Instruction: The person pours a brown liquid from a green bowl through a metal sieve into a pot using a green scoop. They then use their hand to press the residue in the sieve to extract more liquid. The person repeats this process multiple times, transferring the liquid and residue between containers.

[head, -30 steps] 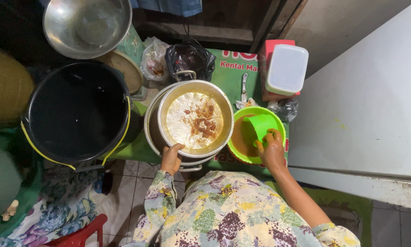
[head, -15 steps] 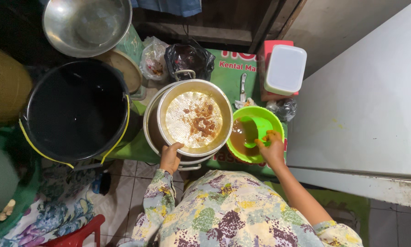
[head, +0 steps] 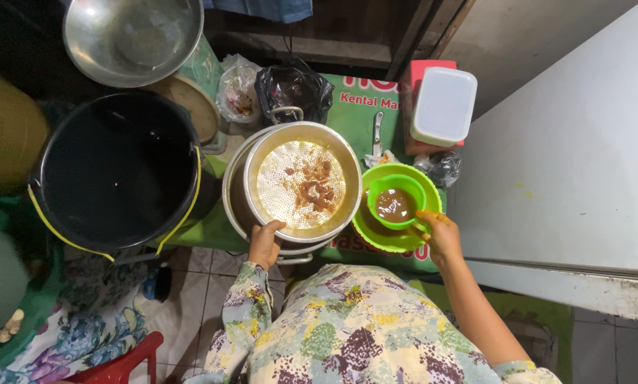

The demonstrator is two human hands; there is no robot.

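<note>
My left hand (head: 263, 242) grips the near rim of a metal strainer pan (head: 302, 183) that sits in a larger pot; brown bits lie on its perforated bottom. My right hand (head: 440, 236) holds a small green scoop (head: 397, 201) by its handle. The scoop is full of brown liquid and hangs over a green bowl (head: 390, 238) just right of the pan.
A big black bucket (head: 116, 169) stands left of the pan, a steel basin (head: 130, 35) behind it. A white lidded box (head: 443, 105), a black bag (head: 292, 89) and a knife (head: 377, 135) lie at the back. A white panel (head: 575, 163) fills the right side.
My right hand has lifted the green scoop out of the green bowl with brown liquid in it. My left hand has stayed on the pan's rim.
</note>
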